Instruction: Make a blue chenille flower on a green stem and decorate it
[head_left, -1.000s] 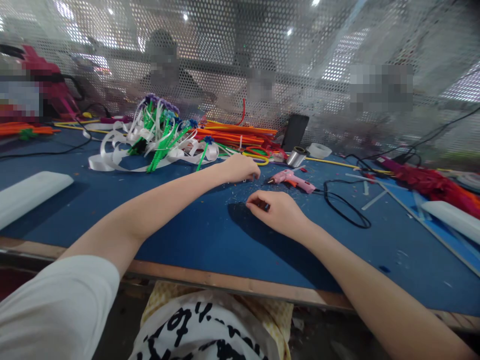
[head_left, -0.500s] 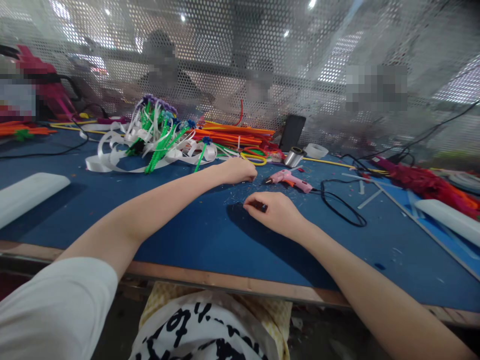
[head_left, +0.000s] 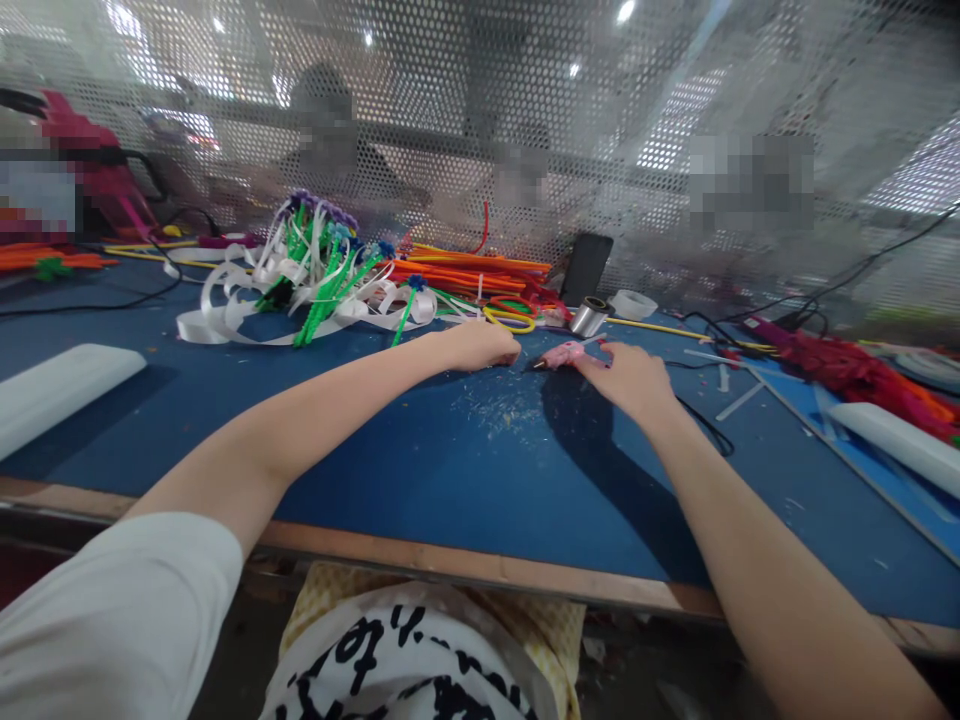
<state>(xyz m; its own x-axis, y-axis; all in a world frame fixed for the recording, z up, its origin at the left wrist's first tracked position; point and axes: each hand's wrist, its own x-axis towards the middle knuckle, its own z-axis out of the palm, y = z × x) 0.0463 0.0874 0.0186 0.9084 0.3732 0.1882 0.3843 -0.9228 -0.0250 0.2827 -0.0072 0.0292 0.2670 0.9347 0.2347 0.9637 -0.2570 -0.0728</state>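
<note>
Table (head_left: 360, 450): blue top with a wooden edge at the person's lap; the near stretch bears only the two forearms.
Side bars: one white bar (head_left: 60, 390) at 9 o'clock, another (head_left: 900, 435) at 3.
Scraps (head_left: 499, 400): pale crumbs strewn at 12 o'clock, just short of both hands.
Left hand (head_left: 480, 345): at 12, knuckles up, curled into a loose fist resting on the table; I cannot tell whether anything is pinched inside.
Right hand (head_left: 630, 378): at 1 o'clock, palm down, fingers stretched out and laid on the gun's rear, not closed round it.
Glue gun (head_left: 559, 353): pink, lying flat on the table between the two hands, nozzle towards the left fist, handle under the right fingers.
How far along: by my reckoning the gun is touched but not gripped or lifted, and no piece shows at its nozzle.
In the way: the black cord (head_left: 709, 430) runs off beside the right wrist and looks apt to drag; yellow scissors (head_left: 514, 320) and a silver roll (head_left: 590, 315) sit just beyond the gun.
Further back: a white roll (head_left: 632, 303) and a propped phone (head_left: 586, 268) at 1; orange stems (head_left: 465, 270) at 12; green stems in white ribbon (head_left: 315, 280) at 11; a red heap (head_left: 847, 365) at 2.
Farthest: a mesh screen (head_left: 450, 120), with people blurred behind it.
</note>
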